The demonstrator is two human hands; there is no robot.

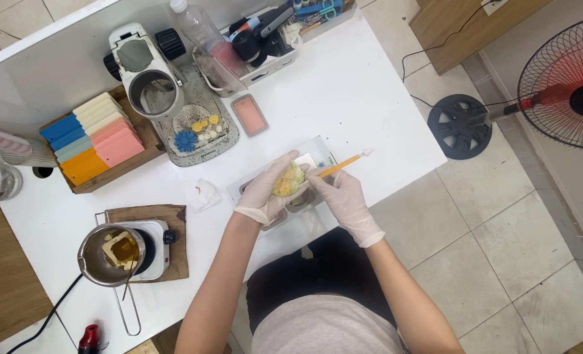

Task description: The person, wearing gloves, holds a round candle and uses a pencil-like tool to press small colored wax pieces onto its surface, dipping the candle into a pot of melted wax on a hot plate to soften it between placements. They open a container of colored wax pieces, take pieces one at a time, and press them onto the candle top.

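Closest to me is my lap, then both forearms angling in over the table edge toward the middle. Gloves on both hands. My left hand (265, 191) is cupped palm-up around a small yellowish-green molded piece (289, 180), fingers curled snug round it so it sits in my palm right above the grey mold tray (317, 157). My right hand (347, 200) pinches an orange-handled tool (344, 162) like a pencil, fingers narrow and tight on the shaft, working end against the piece, pale end sticking out up and to the right.

Looks to me like I'm at the detailing stage, touching up the surface of the piece. I can't tell if it's a brush or a pick from here. What comes next needs a steady left palm and tiny wrist movements on the right, probably turning the piece bit by bit.

Off to my left, a small metal pot (111, 255) with yellow stuff in it sits on a white hot plate (154, 242). Further back: a wooden tray of coloured blocks (95, 141), a speckled tray with little flower shapes (196, 128), a clear bottle (199, 29) and a bin of tools (265, 33). Red fan (566, 82) stands on the floor to my right.
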